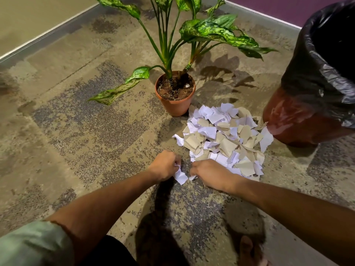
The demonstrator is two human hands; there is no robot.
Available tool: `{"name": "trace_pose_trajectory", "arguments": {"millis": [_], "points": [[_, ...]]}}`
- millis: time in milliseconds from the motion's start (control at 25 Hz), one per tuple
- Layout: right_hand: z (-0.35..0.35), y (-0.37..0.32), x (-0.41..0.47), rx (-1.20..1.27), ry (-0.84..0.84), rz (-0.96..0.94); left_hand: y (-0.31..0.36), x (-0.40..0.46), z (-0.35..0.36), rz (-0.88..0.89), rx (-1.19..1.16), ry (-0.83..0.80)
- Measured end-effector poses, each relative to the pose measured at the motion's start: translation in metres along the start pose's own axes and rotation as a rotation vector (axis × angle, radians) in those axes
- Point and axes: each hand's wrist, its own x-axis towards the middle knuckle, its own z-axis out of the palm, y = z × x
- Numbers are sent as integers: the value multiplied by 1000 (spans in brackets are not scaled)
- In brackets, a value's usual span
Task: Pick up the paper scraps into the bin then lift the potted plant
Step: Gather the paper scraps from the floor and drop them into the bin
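Note:
A heap of white and tan paper scraps (224, 137) lies on the carpet between the potted plant (175, 93) and the bin (311, 104). The plant has long speckled green leaves and stands in a terracotta pot just behind the heap. The bin, at the right, is reddish-brown with a black bag lining its rim. My left hand (165, 166) is curled over a white scrap (180, 176) at the heap's near edge. My right hand (209, 172) lies palm down on the near scraps, its fingers curled onto them.
Mottled tan and grey carpet (86, 131) covers the floor. A wall with a pale skirting runs along the far left, a purple wall at the far right. My bare foot (249, 250) shows at the bottom edge.

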Motion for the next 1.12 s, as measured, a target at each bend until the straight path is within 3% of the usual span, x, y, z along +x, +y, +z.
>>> {"name": "trace_pose_trajectory", "arguments": {"millis": [200, 360, 600, 840, 1120], "points": [[-7, 10, 7, 81, -2, 160, -5, -3, -3, -7, -80, -5], [-8, 16, 4, 65, -6, 174, -6, -7, -4, -5, -194, -120], [-4, 13, -7, -99, -18, 101, 0, -14, -1, 167, -80, -280], [-7, 19, -7, 13, 60, 162, 13, -17, 4, 326, 53, -413], [-9, 25, 5, -23, 32, 208, 23, -19, 13, 361, 195, -594]]}}
